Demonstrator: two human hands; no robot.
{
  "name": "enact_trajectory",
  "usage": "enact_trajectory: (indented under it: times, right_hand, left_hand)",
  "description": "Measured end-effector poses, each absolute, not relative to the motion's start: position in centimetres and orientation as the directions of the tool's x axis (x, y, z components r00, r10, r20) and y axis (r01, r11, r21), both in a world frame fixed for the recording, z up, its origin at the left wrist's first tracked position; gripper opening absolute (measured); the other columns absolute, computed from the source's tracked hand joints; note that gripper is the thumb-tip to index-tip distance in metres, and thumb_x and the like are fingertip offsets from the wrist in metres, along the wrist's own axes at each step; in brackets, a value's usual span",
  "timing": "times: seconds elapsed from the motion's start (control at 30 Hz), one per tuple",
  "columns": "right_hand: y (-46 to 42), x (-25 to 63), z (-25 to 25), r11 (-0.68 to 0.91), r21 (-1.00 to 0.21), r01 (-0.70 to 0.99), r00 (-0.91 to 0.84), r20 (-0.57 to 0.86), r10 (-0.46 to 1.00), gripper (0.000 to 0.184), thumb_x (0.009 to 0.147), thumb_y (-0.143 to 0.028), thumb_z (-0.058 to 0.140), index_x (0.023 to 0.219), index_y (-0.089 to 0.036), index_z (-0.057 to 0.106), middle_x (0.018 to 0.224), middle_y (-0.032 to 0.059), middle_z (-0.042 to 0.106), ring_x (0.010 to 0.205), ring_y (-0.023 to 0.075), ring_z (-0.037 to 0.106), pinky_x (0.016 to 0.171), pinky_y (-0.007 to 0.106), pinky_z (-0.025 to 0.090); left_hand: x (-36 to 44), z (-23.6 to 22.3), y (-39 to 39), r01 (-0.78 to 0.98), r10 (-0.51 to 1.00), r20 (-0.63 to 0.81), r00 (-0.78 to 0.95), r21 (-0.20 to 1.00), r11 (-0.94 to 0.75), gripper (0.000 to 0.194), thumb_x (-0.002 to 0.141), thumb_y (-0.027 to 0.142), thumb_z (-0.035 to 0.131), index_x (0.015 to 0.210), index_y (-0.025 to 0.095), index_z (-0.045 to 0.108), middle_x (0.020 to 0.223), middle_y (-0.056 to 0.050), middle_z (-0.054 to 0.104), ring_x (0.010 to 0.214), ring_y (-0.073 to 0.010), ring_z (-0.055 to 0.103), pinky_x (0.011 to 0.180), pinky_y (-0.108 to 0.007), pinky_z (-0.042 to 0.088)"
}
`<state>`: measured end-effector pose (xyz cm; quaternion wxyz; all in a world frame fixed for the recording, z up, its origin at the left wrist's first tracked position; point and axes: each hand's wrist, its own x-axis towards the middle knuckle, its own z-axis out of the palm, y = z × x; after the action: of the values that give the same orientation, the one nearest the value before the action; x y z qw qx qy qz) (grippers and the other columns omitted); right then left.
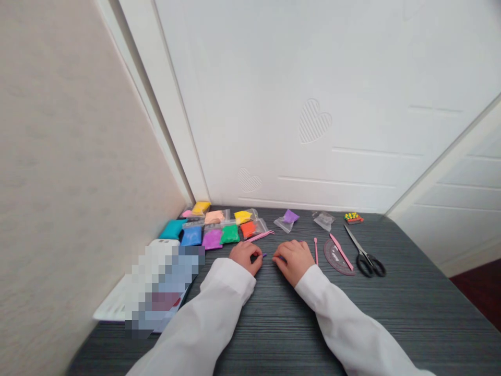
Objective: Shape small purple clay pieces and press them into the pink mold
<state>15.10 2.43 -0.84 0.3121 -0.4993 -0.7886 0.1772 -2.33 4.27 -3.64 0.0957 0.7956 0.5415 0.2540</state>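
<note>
My left hand (246,257) is curled above the dark table, its thumb and forefinger pinched together. A thin bit of purple clay (264,255) shows at those fingertips. Across a small gap, my right hand (294,259) has its fingers bent and closed, with a trace of purple at the fingers; most of what it holds is hidden. Behind the left hand lie pink tweezers (260,236). A slim pink modelling tool (315,250) lies just right of my right hand.
Bags of coloured clay (212,238) cluster at the back left. An opened bag with purple clay (290,216) and a clear bag (323,220) lie behind. Rightward are a protractor (332,258), a pink knife (342,251), scissors (366,256) and a small yellow-red piece (353,218). Blurred booklets (113,303) lie left.
</note>
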Motion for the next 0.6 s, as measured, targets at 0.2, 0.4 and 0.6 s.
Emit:
enact_trajectory:
  times: [0.2, 0.4, 0.6]
  right_hand:
    - [3.3, 16.5, -0.4, 0.310, -0.910, 0.274, -0.131, 0.284, 0.950, 0.018, 0.067, -0.035, 0.058, 0.066, -0.019, 0.051, 0.075, 0.0014, 0.060, 0.071, 0.0130, 0.054, 0.067, 0.030, 0.039]
    - [2.9, 18.3, 0.9, 0.120, -0.960, -0.254, -0.130, 0.156, 0.979, 0.030, 0.066, -0.037, 0.060, 0.091, -0.021, 0.053, 0.067, -0.0023, 0.060, 0.060, 0.0084, 0.055, 0.060, 0.025, 0.043]
    - [2.1, 18.5, 2.2, -0.066, -0.779, -0.624, -0.222, 0.096, 0.970, 0.020, 0.066, -0.036, 0.063, 0.068, -0.019, 0.054, 0.050, -0.0070, 0.053, 0.041, 0.0038, 0.043, 0.047, 0.021, 0.035]
  left_hand:
    - [-2.4, -3.7, 4.3, 0.806, 0.908, 0.300, 0.291, 0.434, -0.402, 0.011, 0.068, 0.023, 0.050, 0.068, 0.018, 0.060, 0.071, -0.003, 0.059, 0.073, -0.0153, 0.051, 0.069, -0.028, 0.038]
    - [-2.2, -3.5, 4.6, 0.790, 0.900, 0.292, 0.324, 0.440, -0.428, 0.012, 0.070, 0.024, 0.049, 0.070, 0.018, 0.060, 0.073, -0.003, 0.060, 0.073, -0.0153, 0.051, 0.069, -0.029, 0.039]
    - [-1.5, -3.1, 5.1, 0.778, 0.893, 0.283, 0.348, 0.444, -0.444, 0.012, 0.070, 0.024, 0.049, 0.070, 0.019, 0.060, 0.073, -0.002, 0.059, 0.073, -0.0154, 0.050, 0.069, -0.029, 0.039]
